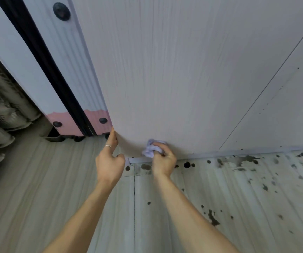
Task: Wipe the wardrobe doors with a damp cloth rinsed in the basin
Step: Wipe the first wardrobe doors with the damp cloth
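While the left hand's [108, 161] forefinger touches the wardrobe door [165, 79], the right hand [163, 161] grips the cloth [149, 150].

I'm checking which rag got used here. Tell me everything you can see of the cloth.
The cloth is small, pale lilac-white and looks like soft fabric, bunched into a crumpled wad. The right hand grips it, with the fingers curled over its right side, so part of it is hidden. It is held against the bottom of the pale door, near the lower left corner, just above the floor. Whether it is damp cannot be told.
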{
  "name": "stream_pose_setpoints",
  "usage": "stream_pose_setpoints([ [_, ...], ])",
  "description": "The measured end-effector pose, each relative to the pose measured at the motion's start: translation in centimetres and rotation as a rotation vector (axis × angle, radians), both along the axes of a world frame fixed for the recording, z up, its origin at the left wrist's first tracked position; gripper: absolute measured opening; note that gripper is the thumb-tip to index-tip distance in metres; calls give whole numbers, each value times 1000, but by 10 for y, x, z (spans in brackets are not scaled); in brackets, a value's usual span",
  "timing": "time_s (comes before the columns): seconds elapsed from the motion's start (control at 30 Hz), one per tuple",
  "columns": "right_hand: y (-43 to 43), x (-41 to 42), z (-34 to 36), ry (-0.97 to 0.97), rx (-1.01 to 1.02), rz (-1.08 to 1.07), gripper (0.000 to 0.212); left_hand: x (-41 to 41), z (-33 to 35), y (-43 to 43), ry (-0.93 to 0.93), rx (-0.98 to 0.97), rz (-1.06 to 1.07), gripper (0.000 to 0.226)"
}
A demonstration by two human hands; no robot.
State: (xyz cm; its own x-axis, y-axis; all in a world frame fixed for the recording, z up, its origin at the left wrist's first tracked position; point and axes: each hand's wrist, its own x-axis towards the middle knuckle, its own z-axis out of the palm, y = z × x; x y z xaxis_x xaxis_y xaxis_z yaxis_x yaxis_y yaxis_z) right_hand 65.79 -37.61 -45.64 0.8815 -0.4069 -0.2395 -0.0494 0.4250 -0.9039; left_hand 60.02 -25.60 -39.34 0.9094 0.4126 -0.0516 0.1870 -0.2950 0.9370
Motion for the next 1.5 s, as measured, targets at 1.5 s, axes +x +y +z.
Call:
stream_pose_setpoints([
  [1.5, 75, -8, -49, 242, 200, 159, 32, 1, 15, 33, 37, -269, -184, 72],
])
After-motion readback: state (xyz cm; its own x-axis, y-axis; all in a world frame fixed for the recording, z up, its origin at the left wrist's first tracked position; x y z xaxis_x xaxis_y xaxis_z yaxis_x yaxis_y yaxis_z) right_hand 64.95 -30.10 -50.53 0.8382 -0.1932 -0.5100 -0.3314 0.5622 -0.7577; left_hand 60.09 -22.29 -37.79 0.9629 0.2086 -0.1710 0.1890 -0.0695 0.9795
